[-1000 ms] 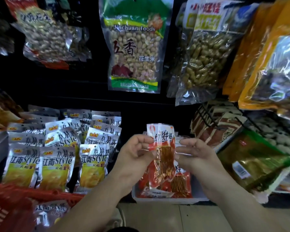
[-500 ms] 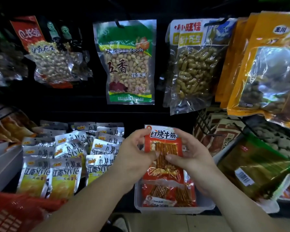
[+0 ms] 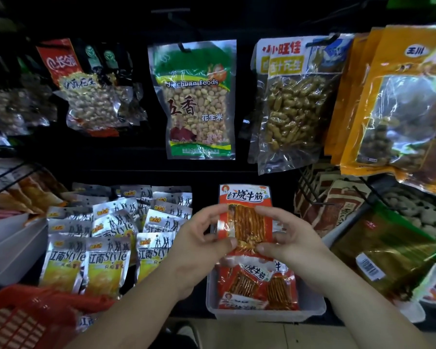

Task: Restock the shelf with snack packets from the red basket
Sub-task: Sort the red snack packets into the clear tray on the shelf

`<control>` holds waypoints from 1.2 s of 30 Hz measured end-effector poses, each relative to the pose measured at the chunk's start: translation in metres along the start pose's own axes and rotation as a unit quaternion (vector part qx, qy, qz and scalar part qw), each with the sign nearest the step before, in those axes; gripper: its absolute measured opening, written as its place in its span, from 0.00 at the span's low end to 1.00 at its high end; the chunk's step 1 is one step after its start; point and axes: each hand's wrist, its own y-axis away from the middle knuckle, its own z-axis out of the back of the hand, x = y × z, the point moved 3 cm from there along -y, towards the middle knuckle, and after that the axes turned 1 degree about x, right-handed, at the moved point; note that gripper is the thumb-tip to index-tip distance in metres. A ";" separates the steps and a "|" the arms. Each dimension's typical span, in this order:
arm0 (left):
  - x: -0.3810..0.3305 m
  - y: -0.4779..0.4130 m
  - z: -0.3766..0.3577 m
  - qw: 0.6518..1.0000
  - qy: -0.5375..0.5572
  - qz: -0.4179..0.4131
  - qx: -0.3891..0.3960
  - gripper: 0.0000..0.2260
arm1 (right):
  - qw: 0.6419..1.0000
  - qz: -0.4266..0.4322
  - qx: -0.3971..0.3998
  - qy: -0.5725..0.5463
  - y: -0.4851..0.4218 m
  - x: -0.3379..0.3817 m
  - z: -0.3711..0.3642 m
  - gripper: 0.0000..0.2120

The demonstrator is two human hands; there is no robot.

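Snack packet point(image 3: 246, 222) held above clear tray point(image 3: 264, 314) of packets point(image 3: 257, 285).

The red plastic basket point(image 3: 15, 321) is cut off at the bottom-left corner, and the left forearm point(image 3: 126, 313) hides most of a silver packet point(image 3: 86, 322) at its right edge. The left hand point(image 3: 199, 248) and right hand point(image 3: 292, 245) cover the lower end of the red clear-windowed snack packet point(image 3: 246, 197), which hides the rear stock in the clear plastic tray point(image 3: 262, 314). Orange hanging bags point(image 3: 400, 96) run off the right edge. Dark packets point(image 3: 8, 114) at the shelf's top-left corner are unreadable.
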 end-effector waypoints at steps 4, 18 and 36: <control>-0.001 0.000 0.007 1.000 0.012 0.006 -0.001 0.31 | 0.997 0.041 -0.016 0.066 -0.004 -0.003 -0.004 0.29; -0.009 0.006 -0.004 0.957 -0.263 -0.117 0.025 0.14 | 0.997 0.061 0.022 -0.032 -0.005 0.019 -0.036 0.18; 0.000 0.002 0.009 0.996 -0.074 -0.042 -0.032 0.33 | 0.999 -0.011 -0.031 -0.014 -0.005 0.009 -0.023 0.26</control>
